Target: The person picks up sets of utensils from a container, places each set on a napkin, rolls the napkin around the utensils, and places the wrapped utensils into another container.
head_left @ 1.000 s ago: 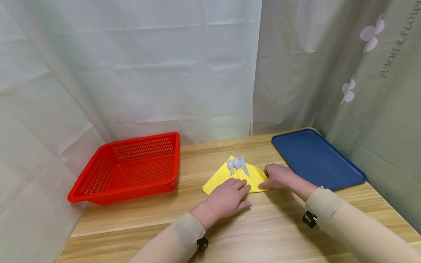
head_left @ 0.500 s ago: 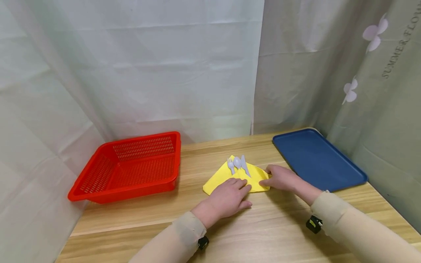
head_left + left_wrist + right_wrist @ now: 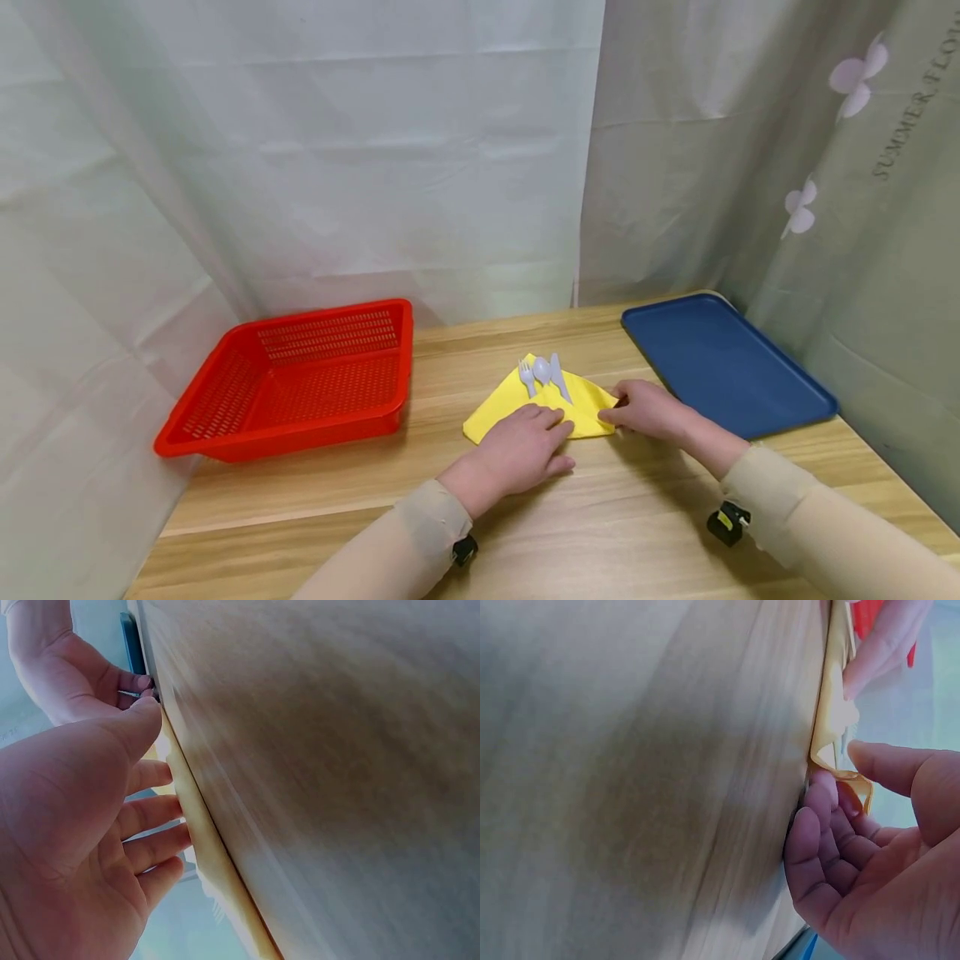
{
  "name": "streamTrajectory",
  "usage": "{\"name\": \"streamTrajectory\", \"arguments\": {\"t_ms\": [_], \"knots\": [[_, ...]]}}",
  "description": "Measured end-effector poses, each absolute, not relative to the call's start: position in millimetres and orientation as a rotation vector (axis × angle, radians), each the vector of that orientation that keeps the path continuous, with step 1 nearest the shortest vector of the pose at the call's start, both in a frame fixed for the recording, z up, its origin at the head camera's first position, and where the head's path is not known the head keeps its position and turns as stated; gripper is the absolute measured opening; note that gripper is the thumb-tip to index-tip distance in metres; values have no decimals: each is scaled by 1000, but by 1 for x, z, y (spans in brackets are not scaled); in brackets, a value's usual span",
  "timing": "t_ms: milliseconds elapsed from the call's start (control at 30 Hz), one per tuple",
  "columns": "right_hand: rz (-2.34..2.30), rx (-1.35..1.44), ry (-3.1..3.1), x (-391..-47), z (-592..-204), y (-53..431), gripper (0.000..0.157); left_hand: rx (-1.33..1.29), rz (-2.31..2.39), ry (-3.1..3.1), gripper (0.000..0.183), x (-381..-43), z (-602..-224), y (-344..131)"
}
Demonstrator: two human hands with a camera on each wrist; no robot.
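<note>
A pale curtain [image 3: 360,167] is hanging behind a wooden table [image 3: 300,492]. To the left a red basket [image 3: 300,435] is standing; to the right a blue tray [image 3: 727,367] is lying. Between them the yellow napkin [image 3: 585,414] is lying on the table, its near part turned up as a fold. The left hand [image 3: 513,450] is resting on that fold, fingers extended and slightly spread, gripping nothing. The right hand [image 3: 647,408] is pinching the napkin's right corner, thumb above, fingers curling beneath; how firmly, I'm unable to tell. Knife [image 3: 559,379], fork [image 3: 527,377] and spoon [image 3: 541,370] are poking out past the fold, handle ends hidden. Step, as I'm judging it: wrapping, near fold made, right corner in hand. Next move is probably calling for drawing that corner across the three pieces, left hand pressing lightly so nothing is slipping
</note>
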State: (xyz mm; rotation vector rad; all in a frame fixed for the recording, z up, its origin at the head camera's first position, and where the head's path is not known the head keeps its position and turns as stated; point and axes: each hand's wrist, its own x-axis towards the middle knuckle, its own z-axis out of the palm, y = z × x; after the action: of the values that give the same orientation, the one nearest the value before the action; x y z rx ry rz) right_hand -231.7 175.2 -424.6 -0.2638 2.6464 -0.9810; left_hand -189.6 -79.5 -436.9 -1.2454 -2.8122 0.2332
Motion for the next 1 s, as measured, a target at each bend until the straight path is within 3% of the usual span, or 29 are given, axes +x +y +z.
{"name": "streamTrajectory", "arguments": {"t_ms": [267, 600, 1000], "knots": [[-911, -340, 2685, -234, -436, 180, 41, -1238, 219, -2821, 56, -190, -437, -78], [-841, -339, 2699, -225, -430, 177, 27, -1242, 245, -2806, 54, -190, -434, -77], [-1034, -292, 2609, -221, -427, 171, 23, -1238, 273, -2814, 55, -189, -434, -76]]}}
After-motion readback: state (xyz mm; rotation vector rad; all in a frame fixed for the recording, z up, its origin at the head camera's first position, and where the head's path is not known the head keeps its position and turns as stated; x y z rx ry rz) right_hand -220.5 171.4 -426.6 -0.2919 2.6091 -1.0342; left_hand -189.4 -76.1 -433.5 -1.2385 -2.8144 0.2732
